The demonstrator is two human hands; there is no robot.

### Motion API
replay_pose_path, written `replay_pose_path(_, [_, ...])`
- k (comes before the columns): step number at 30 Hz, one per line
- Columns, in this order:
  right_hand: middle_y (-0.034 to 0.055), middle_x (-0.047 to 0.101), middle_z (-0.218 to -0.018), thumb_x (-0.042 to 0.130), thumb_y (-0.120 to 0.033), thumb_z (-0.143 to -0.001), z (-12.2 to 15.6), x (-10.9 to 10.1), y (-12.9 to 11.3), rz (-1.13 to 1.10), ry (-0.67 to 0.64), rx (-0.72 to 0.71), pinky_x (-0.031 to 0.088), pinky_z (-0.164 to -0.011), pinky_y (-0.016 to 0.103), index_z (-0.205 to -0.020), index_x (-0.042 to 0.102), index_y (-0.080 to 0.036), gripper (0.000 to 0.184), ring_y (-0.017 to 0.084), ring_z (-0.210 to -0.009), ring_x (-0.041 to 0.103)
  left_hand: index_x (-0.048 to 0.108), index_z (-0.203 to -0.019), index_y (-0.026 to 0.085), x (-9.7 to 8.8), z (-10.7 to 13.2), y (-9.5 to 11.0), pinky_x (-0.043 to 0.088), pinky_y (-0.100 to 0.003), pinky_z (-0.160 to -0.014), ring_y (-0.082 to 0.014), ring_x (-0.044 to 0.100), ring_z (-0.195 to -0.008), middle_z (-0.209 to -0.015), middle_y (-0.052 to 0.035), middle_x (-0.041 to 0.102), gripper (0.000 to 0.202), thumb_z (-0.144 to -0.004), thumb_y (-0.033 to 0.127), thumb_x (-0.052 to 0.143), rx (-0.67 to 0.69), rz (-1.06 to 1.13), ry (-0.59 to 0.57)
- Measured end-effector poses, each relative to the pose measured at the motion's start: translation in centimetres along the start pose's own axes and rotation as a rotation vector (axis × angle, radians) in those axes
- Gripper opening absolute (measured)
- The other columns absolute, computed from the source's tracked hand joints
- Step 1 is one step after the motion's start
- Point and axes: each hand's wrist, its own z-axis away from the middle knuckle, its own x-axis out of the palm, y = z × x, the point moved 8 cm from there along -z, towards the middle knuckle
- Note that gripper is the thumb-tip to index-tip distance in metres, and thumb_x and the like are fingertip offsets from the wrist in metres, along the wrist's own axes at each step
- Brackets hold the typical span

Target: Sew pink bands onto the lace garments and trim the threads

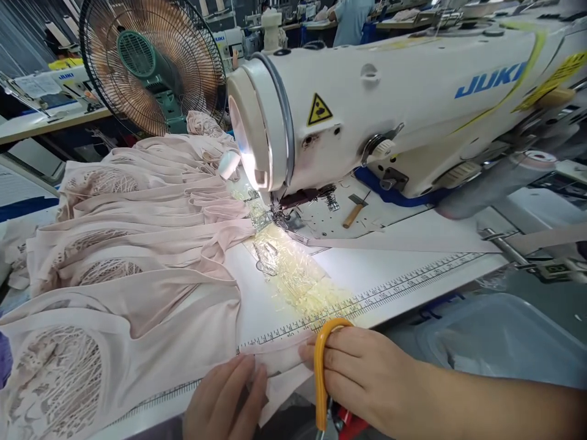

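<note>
Nearest to me, at the front edge of the tabletop, I log my left hand: fingers together and laid flat on a narrow pink fabric strip, pressing it down without clamping it. Just beside it, my right hand: fingers curled and closed around yellow-handled scissors, the loop standing over the knuckles, the blades hidden below the edge. The strip lies between the two hands, touching both, its long axis running left to right along the printed ruler at the tabletop's edge; the left hand sits on it more fully, the right only at its end. Further out, to the left, a heap of pink garments with lace panels, folded in overlapping layers. Beyond the ruler, a patch of worn yellowed tape leads up to the needle area of the white sewing machine, well apart from both hands. Farthest, a standing fan and other workstations, with a person's back in view.
</note>
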Motion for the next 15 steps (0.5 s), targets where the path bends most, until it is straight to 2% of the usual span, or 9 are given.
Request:
replay_pose_path(3, [0.0107,0.068,-0.087,0.032,-0.007,-0.091,0.2,0.3,-0.2,0.011,-0.023,0.048,0.049,-0.092,0.033,-0.098,0.064,-0.009,0.033,0.018,-0.085,0.061,0.069,-0.099,0.019,0.0,0.1,0.2,0.053,-0.029,-0.075,-0.0179,0.069,-0.087,-0.088,-0.0064,0.075,0.021,-0.082,0.009,0.062,0.091,-0.020,-0.009])
replay_pose_path(5, [0.0122,0.069,-0.092,0.033,-0.007,-0.091,0.2,0.4,-0.3,0.020,-0.044,0.075,0.048,-0.093,0.034,-0.103,0.064,-0.008,0.033,0.020,-0.090,0.062,0.070,-0.099,0.016,0.0,0.1,0.2,0.052,-0.029,-0.076,-0.0174,0.069,-0.086,-0.087,-0.0070,0.075,0.019,-0.084,0.010,0.060,0.125,-0.025,-0.025])
replay_pose_path(11, [0.0115,0.069,-0.095,0.029,-0.009,-0.094,0.1,0.3,0.0,-0.012,-0.065,0.119,0.047,-0.094,0.035,-0.106,0.064,-0.010,0.038,0.020,-0.092,0.061,0.069,-0.094,0.011,0.0,-0.8,0.4,0.049,-0.029,-0.078,-0.0162,0.068,-0.084,-0.082,-0.0077,0.075,0.017,-0.088,0.009,0.054,0.116,-0.039,-0.026])
replay_pose_path(15, [0.0097,0.069,-0.092,0.028,-0.010,-0.095,0.3,0.0,0.6,-0.048,-0.031,0.168,0.047,-0.093,0.033,-0.103,0.064,-0.010,0.037,0.018,-0.088,0.061,0.069,-0.092,0.012,0.1,-0.8,0.2,0.048,-0.030,-0.075,-0.0164,0.067,-0.079,-0.078,-0.0071,0.075,0.014,-0.086,0.008,0.057,0.051,-0.023,0.020])
